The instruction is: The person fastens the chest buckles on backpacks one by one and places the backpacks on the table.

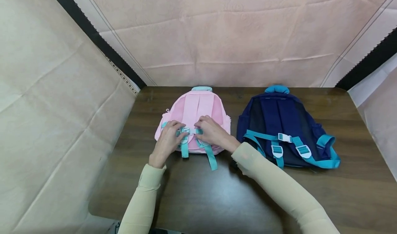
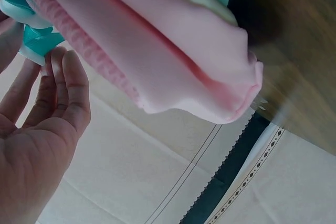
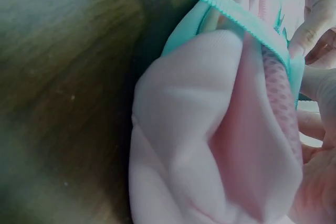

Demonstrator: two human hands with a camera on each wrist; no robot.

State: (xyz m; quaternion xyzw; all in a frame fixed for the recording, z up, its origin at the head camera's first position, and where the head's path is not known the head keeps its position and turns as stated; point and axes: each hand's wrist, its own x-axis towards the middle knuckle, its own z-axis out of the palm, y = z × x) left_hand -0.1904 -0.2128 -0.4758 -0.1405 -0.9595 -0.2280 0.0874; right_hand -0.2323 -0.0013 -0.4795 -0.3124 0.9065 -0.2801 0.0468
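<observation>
A small pink backpack [image 1: 175, 112] lies with its shoulder-strap side up on the table. My left hand [image 1: 165, 141] pinches a turquoise strap [image 2: 44, 41] beside a pale buckle [image 2: 32, 18] on the backpack's left side. On the other side, my right hand [image 1: 214, 132] holds the turquoise webbing between thumb and fingers, close to the left hand. In the head view the fingers hide part of the strap and its fittings. Two turquoise strap ends hang toward the front, the right one [image 1: 211, 158] longer. The right wrist view shows the backpack's soft pink side [image 3: 189, 98] close up.
To the right stands a navy backpack [image 1: 280, 113], also strap side up, with blue straps and a white chest buckle [image 1: 284, 137]. Both lie on a dark wooden table [image 1: 192, 199]. Pale cloth [image 1: 248, 37] hangs behind and at the sides.
</observation>
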